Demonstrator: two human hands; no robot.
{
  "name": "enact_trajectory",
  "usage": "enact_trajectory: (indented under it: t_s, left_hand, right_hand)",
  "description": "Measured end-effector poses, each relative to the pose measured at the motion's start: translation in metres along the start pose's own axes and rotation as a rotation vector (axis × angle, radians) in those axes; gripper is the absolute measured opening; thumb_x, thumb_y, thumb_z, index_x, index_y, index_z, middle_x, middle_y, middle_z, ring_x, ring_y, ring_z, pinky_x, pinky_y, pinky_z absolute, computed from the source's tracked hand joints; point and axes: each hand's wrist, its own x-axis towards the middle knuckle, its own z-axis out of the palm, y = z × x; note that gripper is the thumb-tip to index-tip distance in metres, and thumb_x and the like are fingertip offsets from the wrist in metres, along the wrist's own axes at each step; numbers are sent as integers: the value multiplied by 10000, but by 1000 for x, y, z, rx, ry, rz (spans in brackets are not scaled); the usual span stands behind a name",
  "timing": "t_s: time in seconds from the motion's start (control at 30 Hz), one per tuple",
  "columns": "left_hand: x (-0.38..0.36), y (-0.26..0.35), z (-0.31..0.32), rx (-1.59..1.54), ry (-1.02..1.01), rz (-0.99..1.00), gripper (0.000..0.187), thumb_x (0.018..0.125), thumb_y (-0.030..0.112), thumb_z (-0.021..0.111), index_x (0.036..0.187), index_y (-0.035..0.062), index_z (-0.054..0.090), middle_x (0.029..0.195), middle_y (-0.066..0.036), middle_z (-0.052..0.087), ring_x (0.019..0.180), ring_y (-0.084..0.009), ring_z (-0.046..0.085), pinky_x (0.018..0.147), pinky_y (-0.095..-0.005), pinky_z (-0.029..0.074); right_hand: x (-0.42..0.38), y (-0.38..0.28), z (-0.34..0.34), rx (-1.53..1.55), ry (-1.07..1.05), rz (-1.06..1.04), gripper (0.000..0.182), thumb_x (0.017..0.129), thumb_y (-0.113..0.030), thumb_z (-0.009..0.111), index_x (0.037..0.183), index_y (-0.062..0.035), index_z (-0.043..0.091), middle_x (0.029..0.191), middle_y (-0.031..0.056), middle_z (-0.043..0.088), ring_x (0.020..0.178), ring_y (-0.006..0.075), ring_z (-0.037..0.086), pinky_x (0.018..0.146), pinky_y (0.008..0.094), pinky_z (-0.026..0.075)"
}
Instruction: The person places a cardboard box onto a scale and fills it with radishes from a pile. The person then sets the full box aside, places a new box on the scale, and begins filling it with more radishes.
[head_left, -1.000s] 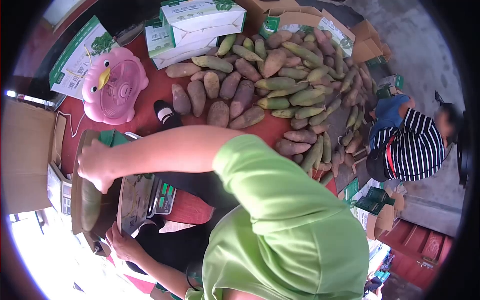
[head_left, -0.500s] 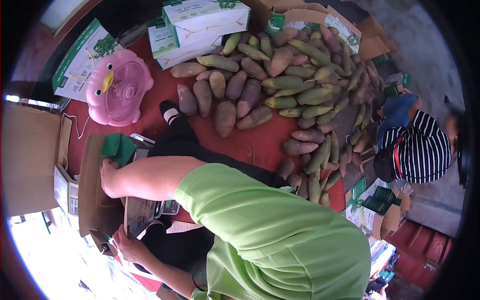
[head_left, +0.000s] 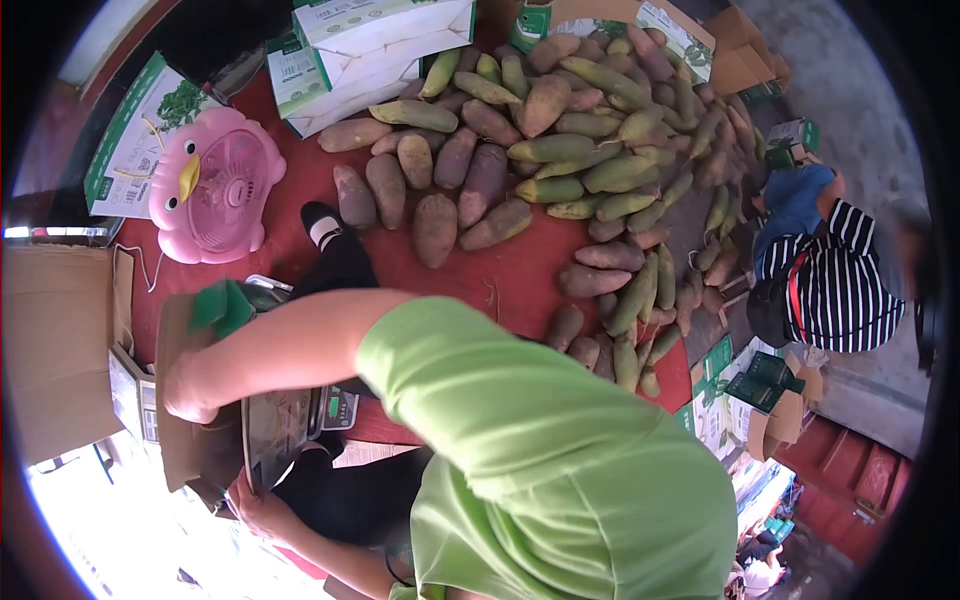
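An open cardboard box (head_left: 180, 345) with a green flap (head_left: 225, 305) stands on its base before me at the left. My right hand (head_left: 190, 392) reaches down into the box, against its inner wall; its fingers are blurred and partly hidden. My left hand (head_left: 262, 515) is closed on the near edge of the box's side panel (head_left: 272, 430), at the lower corner. A scale (head_left: 338, 408) with a lit green display sits just beside that panel. What lies at the bottom of the box is hidden.
Sweet potatoes (head_left: 435, 230) and green corn cobs (head_left: 560, 150) lie heaped on the red floor covering. White-green cartons (head_left: 385, 70) and a pink duck-shaped fan (head_left: 220, 185) stand behind. A person in a striped top (head_left: 835, 285) is bent over at the right.
My right hand has moved from the box's upper rim down into the box. The green flap has tilted. My left hand stays at the lower corner, and the view has shifted slightly.
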Motion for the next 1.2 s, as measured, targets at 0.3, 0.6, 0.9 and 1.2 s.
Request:
enact_trajectory:
  t_s: [0.3, 0.6, 0.9, 1.2]
  left_hand:
    - [2, -10, 7, -35, 13, 59, 166, 801, 82, 588, 951, 69, 658, 847, -86, 587, 828, -278, 576, 701, -393, 449]
    - [1, -9, 8, -38, 0, 38, 168, 812, 76, 587, 965, 67, 655, 864, -95, 582, 835, -286, 571, 723, -398, 446]
    - [-1, -17, 15, -41, 1, 19, 161, 832, 78, 590, 978, 53, 652, 885, -96, 589, 858, -284, 583, 728, -389, 453]
    - [0, -14, 14, -56, 0, 11, 157, 841, 89, 595, 982, 43, 648, 874, -95, 586, 835, -274, 579, 707, -378, 456]
  right_hand:
    - [-251, 187, -34, 239, 849, 492, 201, 777, -202, 616, 934, -79, 646, 932, 132, 635, 893, 321, 599, 750, 419, 474]
    - [-505, 287, 61, -377, 452, 1703, 371, 790, -137, 595, 1148, -140, 500, 1218, 95, 431, 1149, 303, 430, 891, 446, 422]
    - [-557, 309, 85, -203, 491, 1744, 676, 743, -91, 648, 1345, -192, 358, 1355, 89, 348, 1223, 318, 387, 943, 433, 418]
    - [-546, 309, 92, -427, 290, 1741, 402, 772, -107, 624, 1142, -178, 484, 1160, 54, 469, 1146, 268, 447, 890, 462, 409]
